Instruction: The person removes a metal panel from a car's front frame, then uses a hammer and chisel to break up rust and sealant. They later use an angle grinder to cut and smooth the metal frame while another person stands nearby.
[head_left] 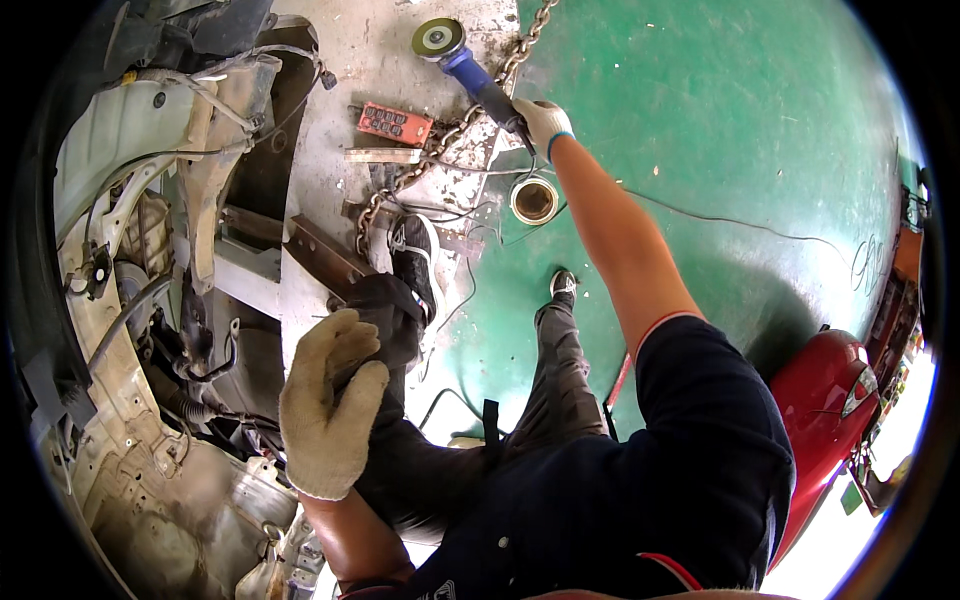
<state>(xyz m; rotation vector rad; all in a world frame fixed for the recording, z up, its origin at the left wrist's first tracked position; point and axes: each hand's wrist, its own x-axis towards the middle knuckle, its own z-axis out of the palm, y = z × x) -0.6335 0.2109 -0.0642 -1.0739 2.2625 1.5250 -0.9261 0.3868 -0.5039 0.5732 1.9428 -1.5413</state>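
My right hand (pixel 546 124), in a cream knit glove, is wrapped round the rear grip of a blue and black angle grinder (pixel 470 78). The grinder's round disc points away from me, over the white platform (pixel 385 28). My left hand (pixel 334 410), gloved too, is raised above my bent knee with nothing in it; its thumb stands apart from the curved fingers. A rusty chain (pixel 465 122) runs under the grinder and down the platform's edge. Beside the chain lies an orange remote control (pixel 395 123) with dark buttons.
To my left stands a stripped car body (pixel 140 400) with bare metal, hoses and wires. A round tin (pixel 534 200) sits on the green floor (pixel 690 120), near a trailing black cable (pixel 730 222). A rusty angled beam (pixel 325 258) juts by my foot. Something red and glossy (pixel 825 400) is at the right.
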